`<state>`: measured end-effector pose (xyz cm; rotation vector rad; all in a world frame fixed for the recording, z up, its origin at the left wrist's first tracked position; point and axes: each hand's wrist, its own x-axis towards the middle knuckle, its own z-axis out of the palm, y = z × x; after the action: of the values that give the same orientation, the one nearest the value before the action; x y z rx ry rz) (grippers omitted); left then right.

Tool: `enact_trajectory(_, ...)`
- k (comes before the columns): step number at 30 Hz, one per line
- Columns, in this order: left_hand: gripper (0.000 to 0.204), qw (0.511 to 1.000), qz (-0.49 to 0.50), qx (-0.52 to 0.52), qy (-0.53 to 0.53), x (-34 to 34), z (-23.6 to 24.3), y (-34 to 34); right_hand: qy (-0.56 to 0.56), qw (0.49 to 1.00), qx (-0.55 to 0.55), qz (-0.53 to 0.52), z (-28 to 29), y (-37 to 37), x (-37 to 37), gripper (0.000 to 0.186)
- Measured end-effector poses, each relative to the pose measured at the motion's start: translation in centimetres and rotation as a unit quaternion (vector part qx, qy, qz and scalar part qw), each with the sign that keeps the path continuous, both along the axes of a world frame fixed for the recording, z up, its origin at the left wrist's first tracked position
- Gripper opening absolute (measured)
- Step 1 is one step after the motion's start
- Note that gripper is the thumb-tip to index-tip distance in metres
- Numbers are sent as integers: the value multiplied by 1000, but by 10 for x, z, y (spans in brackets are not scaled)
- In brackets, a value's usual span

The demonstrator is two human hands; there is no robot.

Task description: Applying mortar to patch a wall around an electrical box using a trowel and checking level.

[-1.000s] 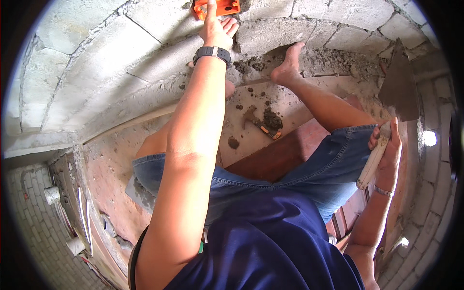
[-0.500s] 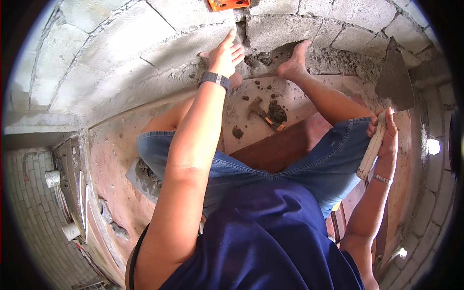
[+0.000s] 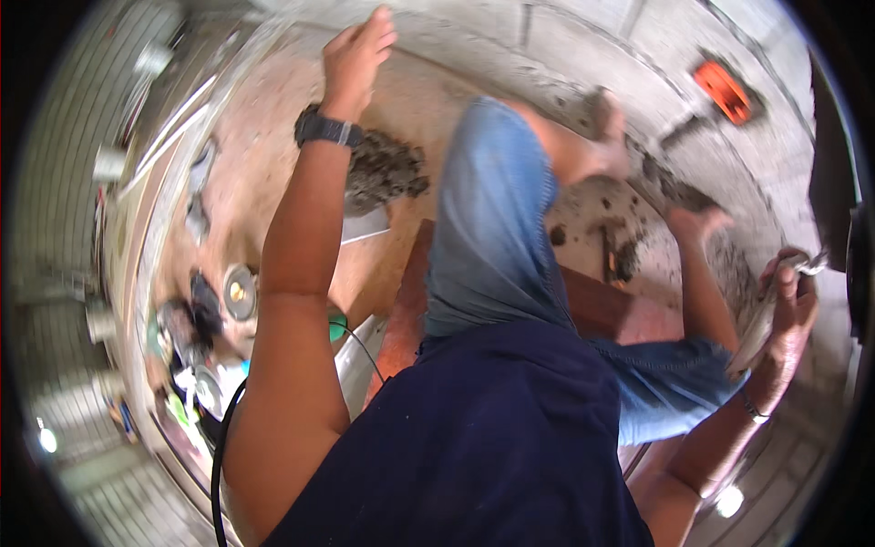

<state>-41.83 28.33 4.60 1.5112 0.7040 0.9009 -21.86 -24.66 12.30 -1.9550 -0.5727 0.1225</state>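
My left hand (image 3: 355, 56), stretched out with nothing in it, hangs blurred in the upper left, above a pile of wet mortar (image 3: 387, 169) on a grey board (image 3: 363, 233). At the right, my right hand (image 3: 788, 305) grips the wooden handle (image 3: 750, 339) of a trowel, whose dark blade (image 3: 825, 159) reaches the picture's edge. An orange plastic piece (image 3: 720, 91) shows at the block wall (image 3: 583, 27). A hammer (image 3: 609, 251), blurred, lies among mortar crumbs beside my bare feet.
Jumbled items (image 3: 187, 337) and a round metal object (image 3: 239, 292) lie on the floor at left, beside a cable (image 3: 360, 346). White pipes (image 3: 173, 123) run along the left edge of the floor. A reddish plank (image 3: 592, 299) lies between my legs.
My left hand has left the orange piece and swung leftward toward the mortar pile. The view has turned left, so the wall and orange piece appear farther right. The trowel stays in my right hand.
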Motion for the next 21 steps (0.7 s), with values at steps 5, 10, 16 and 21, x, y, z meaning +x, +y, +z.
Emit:
enact_trajectory(5, 43, 937, 318, -120, 81, -191, -100, 39, -81, 967, -153, 189, 36, 172, 15, 48)
enact_trajectory(10, 43, 818, 436, -355, 126, -261, -238, -44, -112, 915, -301, 244, 2, 292, -2, 44)
enact_trajectory(16, 29, 829, 180, -524, 79, -226, -297, -99, -352, 849, -213, 332, -10, 281, 38, 28)
enact_trajectory(21, 23, 872, 130, -432, 187, -185, -255, -101, -576, 665, -335, 337, 5, 211, 35, 37)
